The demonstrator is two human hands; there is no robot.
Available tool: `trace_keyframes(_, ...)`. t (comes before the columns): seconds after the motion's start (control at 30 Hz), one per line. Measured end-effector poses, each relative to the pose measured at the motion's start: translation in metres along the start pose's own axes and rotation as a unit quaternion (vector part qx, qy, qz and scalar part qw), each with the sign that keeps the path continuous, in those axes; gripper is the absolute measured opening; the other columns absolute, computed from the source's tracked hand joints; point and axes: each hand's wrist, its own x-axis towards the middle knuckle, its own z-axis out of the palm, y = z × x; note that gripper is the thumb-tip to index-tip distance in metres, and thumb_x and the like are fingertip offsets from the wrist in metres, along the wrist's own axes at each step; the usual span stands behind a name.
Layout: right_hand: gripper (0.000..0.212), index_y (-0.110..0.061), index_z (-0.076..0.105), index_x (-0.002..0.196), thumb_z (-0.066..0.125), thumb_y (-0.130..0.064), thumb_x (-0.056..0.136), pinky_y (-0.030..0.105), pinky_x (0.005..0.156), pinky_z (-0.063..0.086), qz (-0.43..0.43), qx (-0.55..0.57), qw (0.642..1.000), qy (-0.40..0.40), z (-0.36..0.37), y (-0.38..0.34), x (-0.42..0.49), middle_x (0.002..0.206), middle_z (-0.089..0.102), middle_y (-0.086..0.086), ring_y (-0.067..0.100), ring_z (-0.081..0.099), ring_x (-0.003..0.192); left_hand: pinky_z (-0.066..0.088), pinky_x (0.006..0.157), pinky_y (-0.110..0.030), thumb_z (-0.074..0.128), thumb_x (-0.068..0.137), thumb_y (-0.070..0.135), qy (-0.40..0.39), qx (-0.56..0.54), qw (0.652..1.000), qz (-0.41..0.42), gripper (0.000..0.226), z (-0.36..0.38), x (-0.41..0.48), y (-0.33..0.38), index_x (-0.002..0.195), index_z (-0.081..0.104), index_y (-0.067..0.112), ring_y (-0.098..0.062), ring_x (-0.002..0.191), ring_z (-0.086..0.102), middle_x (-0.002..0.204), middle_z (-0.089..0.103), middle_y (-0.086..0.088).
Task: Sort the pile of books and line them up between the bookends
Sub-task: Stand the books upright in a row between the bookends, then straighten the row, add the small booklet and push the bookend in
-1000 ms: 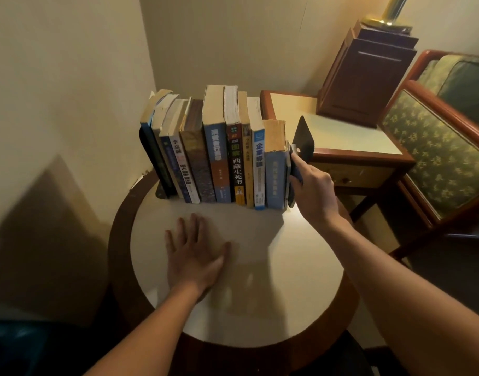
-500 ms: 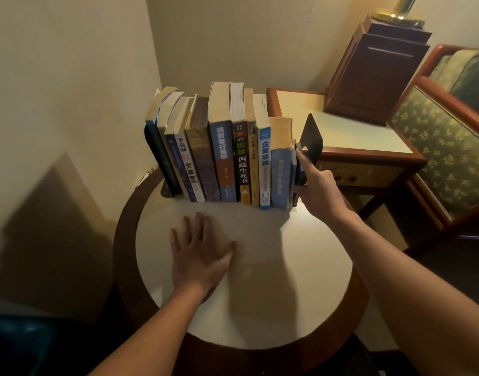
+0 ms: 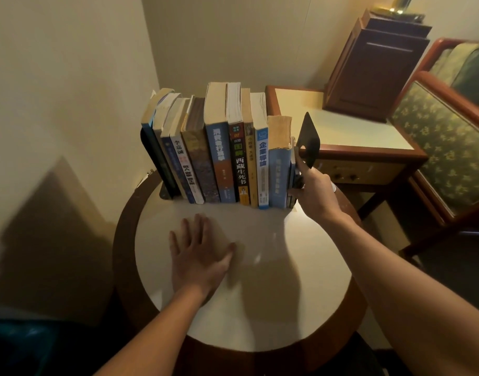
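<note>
Ten books [image 3: 219, 158] can be counted, standing spine-out in one row at the back of the round surface [image 3: 260, 308], in the upper middle of the frame; the leftmost few tilt to the left, the rest stand upright; the tenth, at the right end, is thin and partly hidden, so the count there is not certain. There are two black bookends; the left bookend [image 3: 147, 147] stands against the leaning books beside the wall; the right bookend [image 3: 309, 139] rises at the other end, tilted slightly away from the row, with a narrow gap at its top.

The right hand [image 3: 314, 191] grips the lower part of the right bookend; its fingers [image 3: 300, 165] are curled round it, one stretched up along the edge next to the thin last book. The left hand [image 3: 200, 253] lies palm down on the surface, in front of the row and apart from it; its fingers [image 3: 197, 226] are straight, slightly spread, and hold nothing.
</note>
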Motion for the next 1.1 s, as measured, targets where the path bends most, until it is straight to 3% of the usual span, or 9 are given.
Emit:
trace_keyframes(0.13,0.078,-0.025,0.037,0.155,0.069,0.005,0.089,0.048,0.087,0.057,-0.010,0.007,0.999,0.051,-0.010,-0.006,-0.026,0.130,0.066,0.017,0.034,0.064,0.117,-0.013,0.122,-0.051,0.009,0.085,0.084,-0.026,-0.004,1.000,0.005,0.096,-0.007,0.000,0.000,0.159,-0.011,0.026,-0.026,0.151,-0.023,0.165,-0.017,0.006)
trace_keyframes(0.27,0.078,-0.030,0.035,0.153,0.065,0.007,0.091,0.042,0.080,0.060,-0.003,0.006,1.000,0.005,-0.023,-0.008,-0.042,0.133,0.064,0.016,0.031,0.069,0.107,-0.017,0.120,-0.052,0.021,0.092,0.076,-0.081,-0.013,0.995,0.051,0.086,-0.014,0.001,-0.009,0.158,-0.011,0.032,-0.024,0.150,-0.025,0.166,-0.013,0.009)
trace_keyframes(0.37,0.072,-0.028,0.042,0.152,0.065,0.004,0.092,0.038,0.079,0.061,-0.013,0.003,0.999,-0.035,-0.035,-0.015,-0.051,0.136,0.063,0.012,0.028,0.070,0.107,-0.011,0.123,-0.050,0.036,0.095,0.068,-0.143,-0.013,0.987,0.074,0.084,-0.032,0.005,-0.017,0.160,0.001,0.030,-0.022,0.152,-0.017,0.167,-0.005,0.010)
trace_keyframes(0.47,0.064,-0.023,0.049,0.147,0.072,-0.004,0.090,0.034,0.082,0.060,-0.039,-0.020,0.997,-0.060,-0.043,-0.025,-0.059,0.134,0.065,0.010,0.022,0.071,0.108,0.000,0.125,-0.047,0.044,0.096,0.061,-0.162,-0.025,0.983,0.083,0.075,-0.053,-0.001,-0.016,0.158,0.025,0.024,-0.022,0.155,0.000,0.168,0.008,0.007)
trace_keyframes(0.6,0.061,-0.017,0.054,0.143,0.077,-0.011,0.087,0.031,0.081,0.060,-0.101,-0.020,0.993,-0.056,-0.061,-0.050,-0.066,0.129,0.068,0.010,0.024,0.071,0.108,0.015,0.124,-0.045,0.045,0.096,0.063,-0.058,-0.107,0.992,0.045,0.071,-0.075,-0.022,-0.012,0.156,0.028,0.029,-0.020,0.152,0.019,0.162,0.030,0.003)
trace_keyframes(0.83,0.061,-0.018,0.051,0.146,0.074,-0.023,0.090,0.047,0.096,0.056,-0.163,-0.014,0.986,-0.031,-0.087,-0.110,-0.074,0.147,0.054,0.006,0.028,0.054,0.133,0.028,0.119,-0.047,0.043,0.098,0.059,0.063,-0.175,0.981,0.049,0.072,-0.106,-0.058,-0.017,0.159,0.019,0.028,-0.024,0.150,0.021,0.163,0.027,-0.002)
trace_keyframes(1.0,0.057,-0.019,0.052,0.145,0.071,-0.029,0.092,0.039,0.098,0.054,-0.215,-0.048,0.974,-0.051,-0.096,-0.151,-0.064,0.143,0.058,0.005,0.024,0.058,0.129,0.026,0.119,-0.045,0.046,0.096,0.060,0.137,-0.239,0.959,0.073,0.078,-0.122,-0.041,-0.025,0.159,0.020,0.022,-0.023,0.151,0.021,0.165,0.022,0.000)
trace_keyframes(1.1,0.057,-0.020,0.050,0.146,0.068,-0.034,0.094,0.033,0.094,0.054,-0.230,-0.069,0.967,-0.080,-0.095,-0.172,-0.038,0.148,0.053,0.004,0.023,0.059,0.126,0.026,0.119,-0.042,0.046,0.091,0.060,0.197,-0.305,0.931,0.041,0.084,-0.128,-0.010,-0.025,0.159,0.020,0.017,-0.023,0.150,0.025,0.164,0.026,-0.006)
